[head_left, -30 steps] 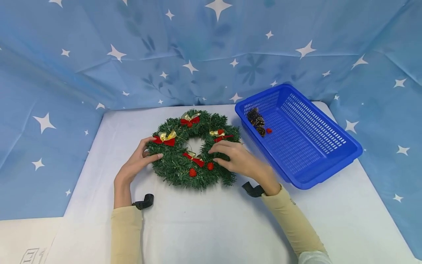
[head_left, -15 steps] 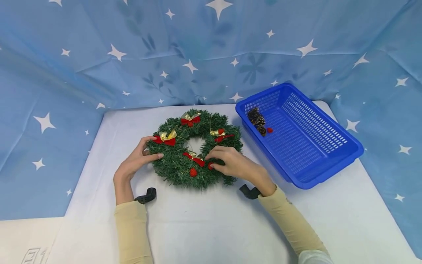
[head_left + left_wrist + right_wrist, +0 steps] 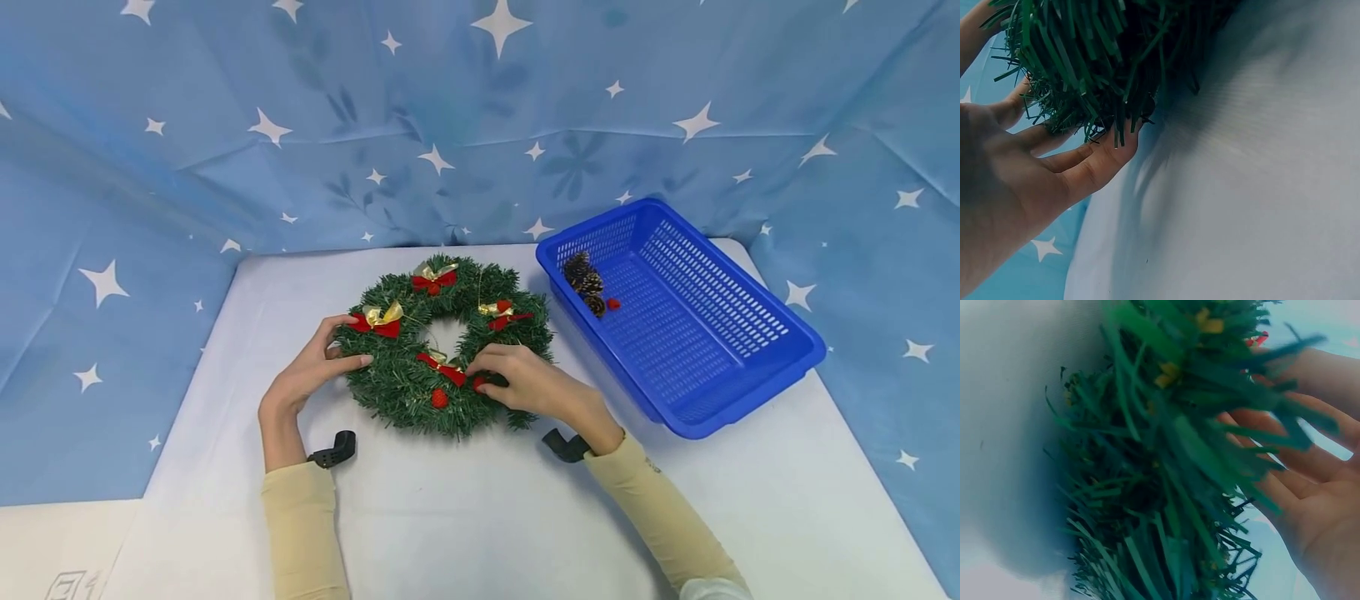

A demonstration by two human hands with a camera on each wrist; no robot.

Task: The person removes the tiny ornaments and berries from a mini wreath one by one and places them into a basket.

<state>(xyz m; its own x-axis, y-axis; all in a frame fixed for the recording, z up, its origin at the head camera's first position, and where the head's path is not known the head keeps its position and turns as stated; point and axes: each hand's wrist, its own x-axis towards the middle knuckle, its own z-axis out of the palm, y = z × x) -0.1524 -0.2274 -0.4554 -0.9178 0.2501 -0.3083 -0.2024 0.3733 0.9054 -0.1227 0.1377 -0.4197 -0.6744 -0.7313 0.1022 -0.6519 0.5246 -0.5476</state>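
Observation:
A round green wreath (image 3: 401, 392) with red bows and small red berries lies flat on the white table. My left hand (image 3: 311, 371) grips its left edge beside a gold-and-red bow (image 3: 381, 321); in the left wrist view the fingers (image 3: 1100, 169) reach under the foliage. At the wreath's front right, my right hand (image 3: 534, 382) pinches a red berry (image 3: 478, 383) between thumb and fingers. Just left of those fingertips lies another red bow (image 3: 442, 369), with a second red berry (image 3: 439, 398) below it. Foliage hides the right fingertips in the right wrist view.
A blue plastic basket (image 3: 802, 342) stands right of the wreath, angled on the table. Inside its left end are several pine cones (image 3: 583, 275) and a red berry (image 3: 613, 304). A star-patterned blue cloth (image 3: 450, 100) hangs behind the table.
My right hand has lowered slightly toward the wreath's front, its thumb and fingers closing on the red berry. The left hand has stayed on the wreath's left edge.

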